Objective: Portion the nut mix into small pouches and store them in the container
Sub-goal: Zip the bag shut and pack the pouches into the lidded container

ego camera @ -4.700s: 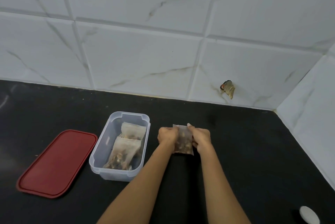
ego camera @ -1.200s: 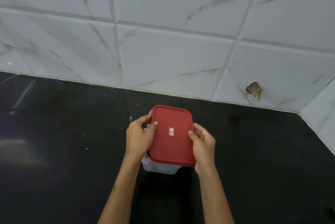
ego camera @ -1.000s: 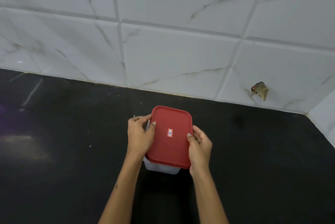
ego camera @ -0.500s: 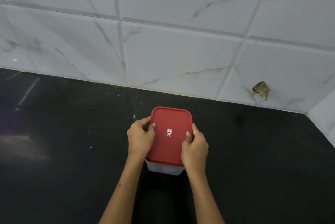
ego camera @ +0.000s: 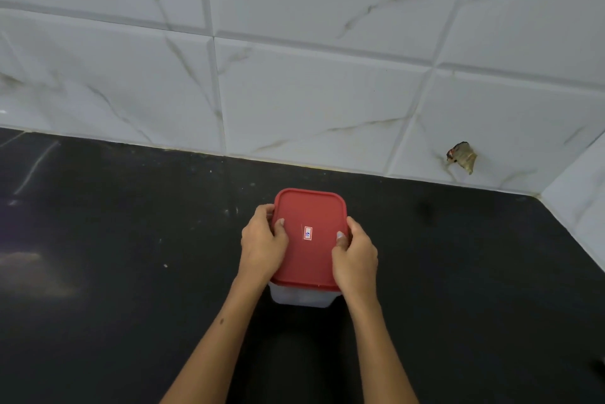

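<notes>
A clear plastic container (ego camera: 299,298) stands on the black counter in the middle of the view. A red lid (ego camera: 309,259) with a small sticker lies flat on top of it and hides the pouches inside. My left hand (ego camera: 262,243) grips the lid's left edge, thumb on top. On the right edge sits my right hand (ego camera: 355,256), thumb pressing down on the lid.
The black counter (ego camera: 114,272) spreads to both sides and runs back to a white marble-tiled wall (ego camera: 311,92). A side wall closes the corner at the right. A chipped hole (ego camera: 462,156) marks a tile near that corner.
Several seconds ago the container was open and both hands held a nut pouch. Over the last second the lid went from tilted to flat, and my hands slid nearer its front.
</notes>
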`<state>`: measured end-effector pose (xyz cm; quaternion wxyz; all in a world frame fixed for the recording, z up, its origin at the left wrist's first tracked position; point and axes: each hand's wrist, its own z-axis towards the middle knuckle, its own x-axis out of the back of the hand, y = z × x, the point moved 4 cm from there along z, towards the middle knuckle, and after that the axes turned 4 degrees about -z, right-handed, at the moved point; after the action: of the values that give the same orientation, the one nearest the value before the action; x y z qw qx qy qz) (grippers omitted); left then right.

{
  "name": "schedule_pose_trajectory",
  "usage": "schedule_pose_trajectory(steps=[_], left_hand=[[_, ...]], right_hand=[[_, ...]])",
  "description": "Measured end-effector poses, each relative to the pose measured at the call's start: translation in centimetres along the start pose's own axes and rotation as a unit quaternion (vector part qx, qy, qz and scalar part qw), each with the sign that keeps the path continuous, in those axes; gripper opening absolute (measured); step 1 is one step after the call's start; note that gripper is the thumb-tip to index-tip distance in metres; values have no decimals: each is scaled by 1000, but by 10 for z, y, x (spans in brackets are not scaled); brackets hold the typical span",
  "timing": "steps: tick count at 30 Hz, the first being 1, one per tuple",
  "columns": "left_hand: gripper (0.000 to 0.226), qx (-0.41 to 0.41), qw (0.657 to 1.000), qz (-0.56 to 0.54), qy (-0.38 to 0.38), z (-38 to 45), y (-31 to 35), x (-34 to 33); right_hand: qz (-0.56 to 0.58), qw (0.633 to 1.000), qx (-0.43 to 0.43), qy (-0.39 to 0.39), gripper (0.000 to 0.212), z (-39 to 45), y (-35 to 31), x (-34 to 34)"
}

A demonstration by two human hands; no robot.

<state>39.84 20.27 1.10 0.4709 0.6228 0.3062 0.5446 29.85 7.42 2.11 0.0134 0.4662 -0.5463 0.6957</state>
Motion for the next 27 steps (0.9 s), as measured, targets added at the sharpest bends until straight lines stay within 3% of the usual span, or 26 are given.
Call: schedule_pose_trajectory(steps=[5,9,13,14,20,27], left_hand=[[41,85,994,-72,-12,20,-3,1],[49,157,977,-142,-32,53,6,-5],[30,246,946,-185,-102,72,16,-18],[30,259,940,-194,-113,74,18,-22],[24,269,925,-254,-91,81,13,-28],[10,218,957,-180,-59,89,2,-37]], right_hand=[[125,987,-100,-29,60,24,-2,8],[175,971,-154,-56,46,59,-13,1],[223,940,-219,-136,77,75,-19,-14],[227,937,-224,-143,77,77,-20,-15],[275,917,-241,-158,51,82,-16,-24],[261,924,-243,-140,34,93,-4,-30]])
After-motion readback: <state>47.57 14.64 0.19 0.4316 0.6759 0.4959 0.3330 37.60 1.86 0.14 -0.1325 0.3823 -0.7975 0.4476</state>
